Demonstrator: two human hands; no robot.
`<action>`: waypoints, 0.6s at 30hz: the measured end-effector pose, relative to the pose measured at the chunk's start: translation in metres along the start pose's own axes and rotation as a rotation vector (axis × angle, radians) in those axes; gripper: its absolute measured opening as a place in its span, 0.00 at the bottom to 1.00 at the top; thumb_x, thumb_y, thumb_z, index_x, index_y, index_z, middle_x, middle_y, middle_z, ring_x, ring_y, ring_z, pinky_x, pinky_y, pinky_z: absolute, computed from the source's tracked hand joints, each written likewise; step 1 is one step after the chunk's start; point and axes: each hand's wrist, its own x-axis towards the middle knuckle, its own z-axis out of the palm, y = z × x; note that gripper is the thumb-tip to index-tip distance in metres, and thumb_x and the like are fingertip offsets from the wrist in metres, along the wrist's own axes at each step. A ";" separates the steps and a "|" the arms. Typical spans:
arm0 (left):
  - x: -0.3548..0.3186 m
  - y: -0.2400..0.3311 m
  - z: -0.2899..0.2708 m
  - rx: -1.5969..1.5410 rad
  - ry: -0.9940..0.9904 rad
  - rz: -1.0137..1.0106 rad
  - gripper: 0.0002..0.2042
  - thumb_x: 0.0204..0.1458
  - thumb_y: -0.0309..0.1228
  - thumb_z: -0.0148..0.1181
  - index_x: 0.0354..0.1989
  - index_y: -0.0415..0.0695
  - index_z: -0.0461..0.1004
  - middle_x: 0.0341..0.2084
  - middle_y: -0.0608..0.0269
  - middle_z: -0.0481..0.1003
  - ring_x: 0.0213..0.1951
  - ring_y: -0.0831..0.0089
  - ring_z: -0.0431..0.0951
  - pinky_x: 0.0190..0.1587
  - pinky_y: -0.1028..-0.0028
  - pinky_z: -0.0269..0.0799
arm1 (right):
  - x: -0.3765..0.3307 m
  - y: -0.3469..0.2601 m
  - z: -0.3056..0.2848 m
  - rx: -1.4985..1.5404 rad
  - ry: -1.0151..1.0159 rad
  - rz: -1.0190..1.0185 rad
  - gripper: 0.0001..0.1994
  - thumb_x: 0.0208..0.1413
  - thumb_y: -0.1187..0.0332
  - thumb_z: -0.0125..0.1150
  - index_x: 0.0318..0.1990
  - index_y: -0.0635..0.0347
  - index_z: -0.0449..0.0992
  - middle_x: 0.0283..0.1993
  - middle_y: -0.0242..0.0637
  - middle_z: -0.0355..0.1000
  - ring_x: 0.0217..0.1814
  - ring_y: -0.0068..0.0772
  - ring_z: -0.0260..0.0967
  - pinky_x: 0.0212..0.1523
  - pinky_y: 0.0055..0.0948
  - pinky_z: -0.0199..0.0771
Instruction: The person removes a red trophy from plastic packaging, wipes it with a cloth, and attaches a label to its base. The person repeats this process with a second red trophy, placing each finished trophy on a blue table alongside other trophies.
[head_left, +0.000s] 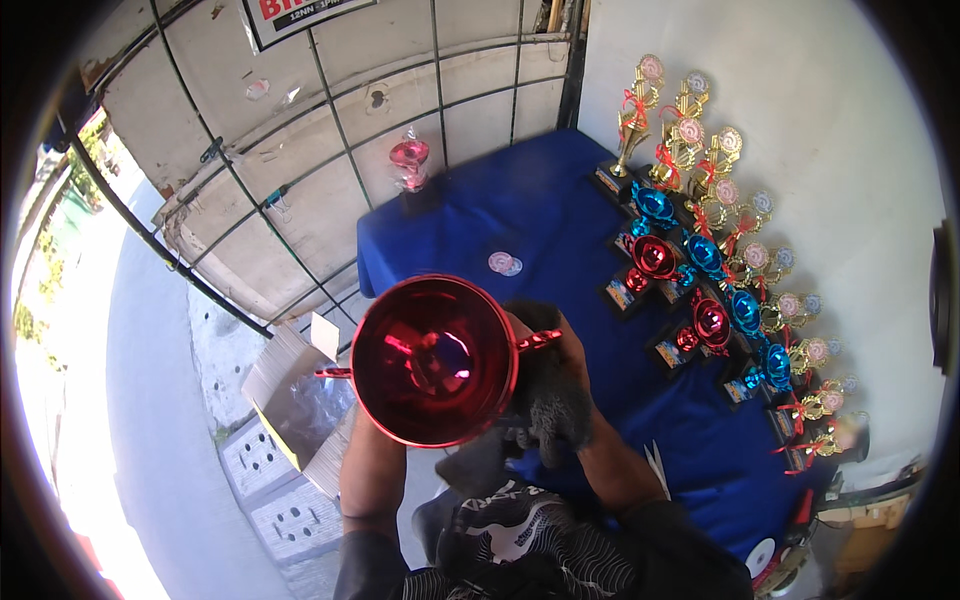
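A shiny red trophy cup (435, 360) faces me with its wide bowl, a twisted handle on each side. My left forearm runs up behind the bowl, which hides my left hand and its fingers. On the cup's right side my right hand (572, 350) is closed round a fuzzy dark grey cloth (558, 410), close by the right handle. The bowl covers part of that hand. The trophy's stem and base cannot be seen behind the bowl.
A blue-covered table (470, 215) bears rows of gold, blue and red trophies (710, 320) at right. A wrapped red trophy (410, 165) stands at its far left corner. Round stickers (504, 263) and scissors (656, 468) lie on it. An opened carton (300, 400) sits at left.
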 end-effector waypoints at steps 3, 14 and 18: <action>0.001 0.004 0.001 0.107 -0.038 -0.077 0.20 0.55 0.41 0.70 0.44 0.35 0.77 0.40 0.49 0.81 0.44 0.53 0.83 0.46 0.62 0.80 | 0.010 0.001 -0.003 -0.192 0.085 -0.010 0.15 0.69 0.72 0.55 0.60 0.63 0.68 0.56 0.39 0.72 0.56 0.29 0.74 0.57 0.33 0.77; 0.023 -0.031 0.084 0.967 0.569 0.248 0.34 0.51 0.41 0.77 0.60 0.35 0.67 0.48 0.59 0.73 0.48 0.73 0.75 0.55 0.72 0.71 | 0.008 0.006 -0.016 -0.953 0.373 -0.529 0.23 0.59 0.68 0.69 0.59 0.64 0.69 0.52 0.39 0.73 0.51 0.29 0.73 0.54 0.32 0.76; 0.027 -0.036 0.069 0.595 0.473 0.247 0.16 0.48 0.28 0.71 0.46 0.38 0.79 0.36 0.63 0.78 0.38 0.73 0.77 0.42 0.72 0.73 | 0.014 0.009 -0.021 -0.527 0.445 -0.280 0.19 0.61 0.72 0.65 0.57 0.65 0.70 0.48 0.36 0.74 0.48 0.28 0.74 0.52 0.32 0.77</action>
